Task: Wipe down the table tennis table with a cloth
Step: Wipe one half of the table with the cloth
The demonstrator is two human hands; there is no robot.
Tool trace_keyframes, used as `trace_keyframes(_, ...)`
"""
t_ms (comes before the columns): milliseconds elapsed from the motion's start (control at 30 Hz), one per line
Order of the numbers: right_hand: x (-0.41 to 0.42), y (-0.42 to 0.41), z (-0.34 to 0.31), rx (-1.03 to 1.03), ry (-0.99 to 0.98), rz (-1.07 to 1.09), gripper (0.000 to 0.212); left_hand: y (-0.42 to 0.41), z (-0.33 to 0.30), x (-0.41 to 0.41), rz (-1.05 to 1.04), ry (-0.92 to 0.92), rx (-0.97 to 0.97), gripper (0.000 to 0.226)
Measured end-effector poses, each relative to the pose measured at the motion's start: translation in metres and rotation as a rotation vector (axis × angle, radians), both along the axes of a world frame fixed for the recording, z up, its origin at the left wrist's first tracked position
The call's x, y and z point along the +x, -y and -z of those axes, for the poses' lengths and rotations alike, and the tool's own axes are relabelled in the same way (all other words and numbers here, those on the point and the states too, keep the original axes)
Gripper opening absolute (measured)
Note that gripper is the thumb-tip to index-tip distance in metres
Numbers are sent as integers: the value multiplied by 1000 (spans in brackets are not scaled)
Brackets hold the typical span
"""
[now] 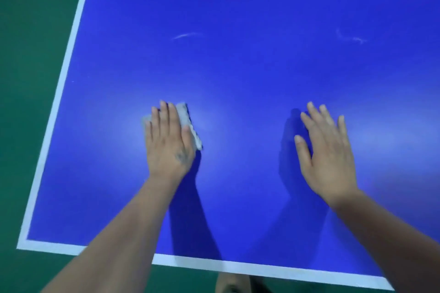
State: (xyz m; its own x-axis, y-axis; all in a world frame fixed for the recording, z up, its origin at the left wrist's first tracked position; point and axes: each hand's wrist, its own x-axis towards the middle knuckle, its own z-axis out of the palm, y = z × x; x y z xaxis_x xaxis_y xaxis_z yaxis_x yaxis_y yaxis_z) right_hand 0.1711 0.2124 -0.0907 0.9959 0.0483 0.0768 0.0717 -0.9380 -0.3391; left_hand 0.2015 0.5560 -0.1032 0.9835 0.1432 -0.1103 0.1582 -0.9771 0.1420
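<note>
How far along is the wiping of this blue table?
Nothing clearly looks finished: the frame cannot show which parts are wiped. In hand: the left hand presses a grey cloth flat on the table near its left edge, while the right hand is open and empty. Left: two pale smears farther up.

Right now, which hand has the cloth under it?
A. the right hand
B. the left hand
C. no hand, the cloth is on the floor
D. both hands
B. The left hand lies flat with straight fingers on the grey cloth, pressing it on the blue table, while the right hand is spread out with nothing under it.
</note>
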Motion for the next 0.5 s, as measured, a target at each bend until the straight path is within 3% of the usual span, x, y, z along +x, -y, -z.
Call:
trace_keyframes(100,-36,4,12,-69,-74,50,61,12,3,57,-87,23,-37,70)
trace_keyframes(233,-38,4,18,-76,-63,55,60,66,7,89,-12,61,-43,68)
trace_keyframes(400,-38,3,18,-89,-32,60,56,142,6,38,254,147,-64,65)
trace_keyframes(500,-38,1,18,-98,-17,63,56,160,1,-28,372,93,-77,64)
